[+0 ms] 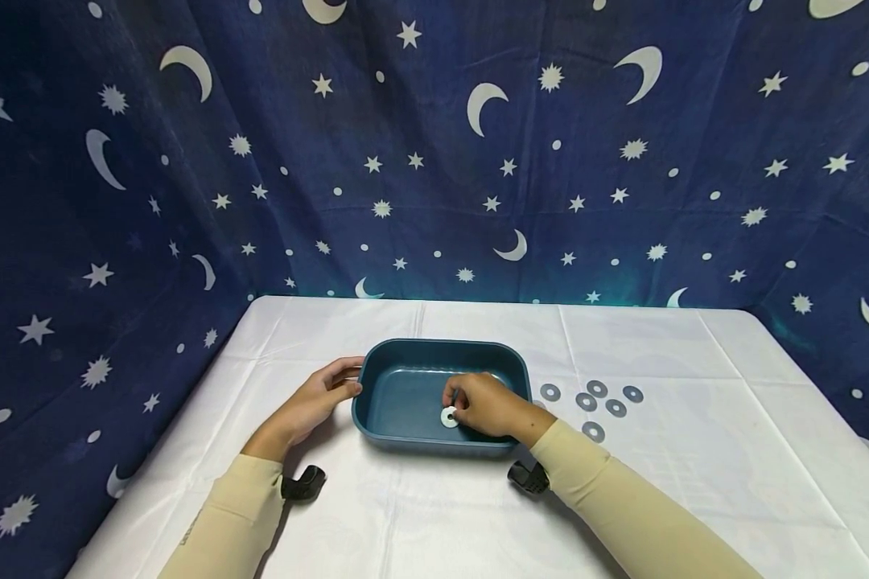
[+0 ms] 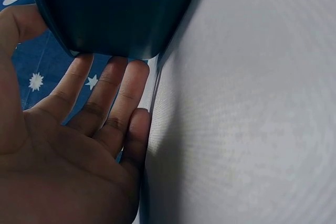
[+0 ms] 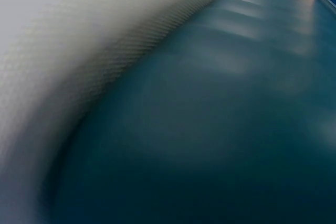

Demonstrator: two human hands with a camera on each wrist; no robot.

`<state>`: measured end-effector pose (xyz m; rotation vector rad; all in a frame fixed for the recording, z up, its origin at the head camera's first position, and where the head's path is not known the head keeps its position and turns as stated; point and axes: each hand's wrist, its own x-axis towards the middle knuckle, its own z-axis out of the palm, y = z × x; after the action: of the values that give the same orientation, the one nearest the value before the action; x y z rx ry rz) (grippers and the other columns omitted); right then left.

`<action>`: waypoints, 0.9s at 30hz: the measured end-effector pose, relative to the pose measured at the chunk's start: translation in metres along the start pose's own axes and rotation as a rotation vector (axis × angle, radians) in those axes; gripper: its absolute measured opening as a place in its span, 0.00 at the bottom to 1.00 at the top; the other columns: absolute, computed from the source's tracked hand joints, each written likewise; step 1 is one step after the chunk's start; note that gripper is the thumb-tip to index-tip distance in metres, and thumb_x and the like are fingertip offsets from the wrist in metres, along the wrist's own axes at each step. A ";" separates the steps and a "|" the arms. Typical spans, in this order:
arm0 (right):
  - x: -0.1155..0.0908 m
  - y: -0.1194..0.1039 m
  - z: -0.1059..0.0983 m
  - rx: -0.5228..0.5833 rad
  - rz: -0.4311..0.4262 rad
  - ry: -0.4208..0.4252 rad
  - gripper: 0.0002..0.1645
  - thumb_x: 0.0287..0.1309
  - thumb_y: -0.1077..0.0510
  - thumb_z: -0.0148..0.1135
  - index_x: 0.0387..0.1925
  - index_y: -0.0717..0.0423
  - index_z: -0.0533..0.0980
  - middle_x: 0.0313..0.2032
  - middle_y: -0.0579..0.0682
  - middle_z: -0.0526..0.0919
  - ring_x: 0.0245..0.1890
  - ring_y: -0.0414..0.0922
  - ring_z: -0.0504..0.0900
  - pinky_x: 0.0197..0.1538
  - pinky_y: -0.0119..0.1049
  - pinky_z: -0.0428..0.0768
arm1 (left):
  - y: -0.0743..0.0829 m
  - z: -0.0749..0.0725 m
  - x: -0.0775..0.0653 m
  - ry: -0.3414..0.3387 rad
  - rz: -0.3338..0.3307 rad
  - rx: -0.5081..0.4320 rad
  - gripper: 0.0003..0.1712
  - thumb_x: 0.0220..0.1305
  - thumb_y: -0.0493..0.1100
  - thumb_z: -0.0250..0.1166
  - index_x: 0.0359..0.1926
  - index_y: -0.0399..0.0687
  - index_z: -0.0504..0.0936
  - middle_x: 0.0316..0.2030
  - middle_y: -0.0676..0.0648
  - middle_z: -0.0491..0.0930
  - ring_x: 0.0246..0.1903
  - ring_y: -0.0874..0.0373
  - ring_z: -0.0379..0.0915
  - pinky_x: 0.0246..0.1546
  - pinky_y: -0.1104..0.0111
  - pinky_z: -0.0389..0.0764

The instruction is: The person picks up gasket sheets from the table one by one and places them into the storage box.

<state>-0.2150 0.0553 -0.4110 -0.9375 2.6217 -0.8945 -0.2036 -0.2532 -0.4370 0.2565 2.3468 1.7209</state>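
A dark teal rectangular bin [image 1: 440, 444] stands on the table, its long side across the view. My right hand [image 1: 487, 404] reaches in over its right part and pinches a flat washer [image 1: 448, 416], bright in the light, between thumb and fingertips. At the bin's left end, my left hand [image 1: 319, 404] rests its fingertips against the outer wall. The left wrist view shows those fingers [image 2: 100, 98] nearly straight, with the thumb up at the rim. In the right wrist view the bin's outer wall [image 3: 210, 108] fills most of the picture and hides the right hand.
Several grey washers [image 1: 586, 401] lie scattered on the white-covered table [image 1: 434, 515], to the right of the bin. One more washer [image 1: 538, 406] is partly hidden right beside the bin's right wall. A dark blue star-and-moon curtain [image 1: 434, 161] hangs behind and along the left.
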 end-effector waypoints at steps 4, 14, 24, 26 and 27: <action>0.000 0.000 0.001 -0.013 0.009 0.002 0.08 0.58 0.69 0.66 0.37 0.55 0.80 0.24 0.44 0.77 0.24 0.37 0.71 0.33 0.31 0.71 | 0.001 0.001 -0.001 0.003 -0.005 0.001 0.31 0.72 0.41 0.60 0.72 0.40 0.65 0.66 0.35 0.71 0.66 0.43 0.67 0.63 0.64 0.73; 0.001 0.000 0.001 -0.017 0.030 0.009 0.08 0.58 0.67 0.65 0.39 0.57 0.81 0.24 0.44 0.78 0.24 0.38 0.73 0.31 0.32 0.71 | 0.001 0.002 -0.002 0.002 -0.002 -0.002 0.31 0.72 0.41 0.60 0.72 0.40 0.64 0.67 0.35 0.70 0.66 0.43 0.66 0.63 0.64 0.73; -0.019 -0.014 -0.021 -0.038 0.009 0.093 0.09 0.66 0.60 0.63 0.46 0.55 0.82 0.33 0.43 0.82 0.24 0.38 0.73 0.29 0.32 0.73 | 0.002 0.001 -0.001 0.000 0.003 0.005 0.31 0.72 0.43 0.61 0.72 0.40 0.64 0.66 0.35 0.70 0.65 0.45 0.67 0.64 0.62 0.74; -0.026 -0.014 -0.026 -0.041 0.009 0.118 0.09 0.66 0.59 0.62 0.46 0.54 0.82 0.33 0.42 0.81 0.24 0.38 0.72 0.29 0.32 0.73 | 0.002 0.001 -0.001 0.002 0.000 0.004 0.31 0.72 0.43 0.61 0.71 0.40 0.65 0.66 0.35 0.71 0.65 0.45 0.67 0.64 0.61 0.73; -0.029 -0.015 -0.028 -0.044 0.011 0.132 0.09 0.66 0.59 0.62 0.46 0.53 0.82 0.33 0.42 0.80 0.25 0.37 0.72 0.29 0.32 0.74 | 0.002 0.001 0.000 0.001 0.004 0.010 0.31 0.72 0.43 0.60 0.72 0.40 0.64 0.66 0.35 0.70 0.65 0.45 0.67 0.64 0.61 0.74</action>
<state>-0.1959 0.0783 -0.3797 -0.9035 2.7648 -0.9291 -0.2029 -0.2523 -0.4355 0.2616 2.3573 1.7121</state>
